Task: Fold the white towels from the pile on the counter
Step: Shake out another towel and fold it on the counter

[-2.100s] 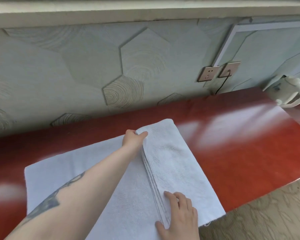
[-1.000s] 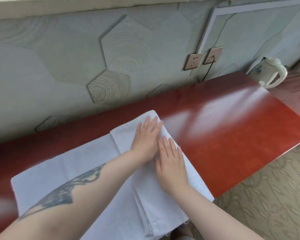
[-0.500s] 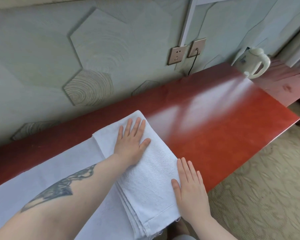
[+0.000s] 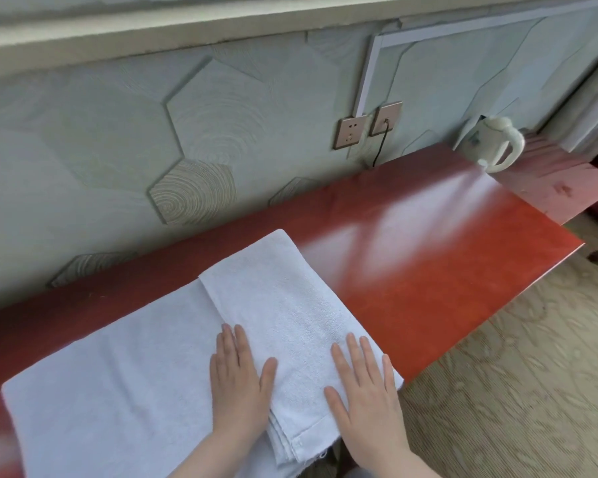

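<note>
A white towel [image 4: 111, 367] lies spread along the red counter [image 4: 428, 270]. Its right part is folded into a thick layered strip [image 4: 277, 305] that runs from the wall side to the counter's front edge. My left hand [image 4: 237, 381] lies flat with straight fingers across the strip's left edge near the front. My right hand [image 4: 363, 388] presses flat on the strip's right front corner, at the counter's edge. Neither hand grips the cloth.
A white electric kettle [image 4: 491, 146] stands at the far right end of the counter by the wall. Two wall sockets [image 4: 366, 127] sit above the counter, one with a black cable plugged in. Patterned carpet [image 4: 515, 391] lies to the right.
My left hand has slid from the far part of the folded strip toward the front edge. My right hand stays flat at the strip's front right corner. The camera has tilted up.
</note>
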### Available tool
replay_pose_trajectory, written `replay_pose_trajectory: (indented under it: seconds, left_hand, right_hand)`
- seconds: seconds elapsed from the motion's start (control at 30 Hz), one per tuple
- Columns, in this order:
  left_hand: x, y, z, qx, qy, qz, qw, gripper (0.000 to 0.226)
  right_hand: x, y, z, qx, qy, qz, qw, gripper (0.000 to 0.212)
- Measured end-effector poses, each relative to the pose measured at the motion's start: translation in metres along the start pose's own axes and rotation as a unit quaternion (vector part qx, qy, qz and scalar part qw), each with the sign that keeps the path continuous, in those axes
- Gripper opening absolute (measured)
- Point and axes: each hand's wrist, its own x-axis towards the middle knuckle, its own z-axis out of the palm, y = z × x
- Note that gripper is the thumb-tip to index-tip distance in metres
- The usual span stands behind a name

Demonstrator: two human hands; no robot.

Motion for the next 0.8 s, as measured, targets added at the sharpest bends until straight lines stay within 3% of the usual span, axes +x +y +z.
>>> replay_pose_trajectory:
  seconds: [0.1, 0.17, 0.2, 0.27, 0.3, 0.33, 0.4, 0.47, 0.53, 0.63, 0.8]
  left_hand:
    - [0.008, 0.009, -0.01, -0.062, 0.013, -0.016, 0.998, 0.081]
    - [0.027, 0.026, -0.023, -0.184, 0.045, -0.088, 0.978, 0.079]
    - [0.041, 0.029, -0.027, -0.258, 0.06, -0.181, 0.947, 0.081]
    - [0.067, 0.026, -0.033, -0.43, 0.024, -0.378, 0.82, 0.09]
    - [0.066, 0.025, -0.035, -0.5, -0.012, -0.423, 0.755, 0.097]
    - [0.06, 0.025, -0.036, -0.526, -0.06, -0.432, 0.73, 0.1]
    - [0.029, 0.029, -0.029, -0.516, -0.11, -0.392, 0.754, 0.075]
    - [-0.009, 0.034, -0.015, -0.502, -0.156, -0.361, 0.77, 0.054]
    - [-0.033, 0.046, -0.015, -0.521, -0.195, -0.349, 0.754, 0.048]
    - [-0.008, 0.078, -0.039, -0.517, -0.207, -0.283, 0.781, 0.025]
    - [0.055, 0.158, -0.085, -0.485, -0.209, -0.082, 0.845, 0.018]
  right_hand:
    - [0.0, -0.008, -0.001, 0.038, 0.049, 0.014, 0.998, 0.056]
    - [-0.001, -0.004, -0.008, 0.142, 0.132, 0.113, 0.975, 0.044]
    - [-0.006, 0.001, -0.01, 0.184, 0.157, 0.158, 0.957, 0.038]
    - [-0.021, 0.01, -0.016, 0.209, 0.176, 0.148, 0.951, 0.036]
    - [-0.028, 0.011, -0.019, 0.199, 0.182, 0.103, 0.957, 0.039]
    - [-0.033, 0.009, -0.02, 0.189, 0.18, 0.049, 0.964, 0.041]
    - [-0.04, -0.001, -0.015, 0.175, 0.127, -0.05, 0.975, 0.048]
    - [-0.042, -0.012, -0.006, 0.152, 0.036, -0.1, 0.983, 0.068]
    - [-0.042, -0.016, -0.001, 0.133, -0.003, -0.102, 0.986, 0.08]
    - [-0.034, -0.006, -0.021, 0.214, 0.094, -0.03, 0.972, 0.065]
    - [0.012, 0.032, -0.07, 0.302, 0.245, 0.211, 0.897, 0.02]
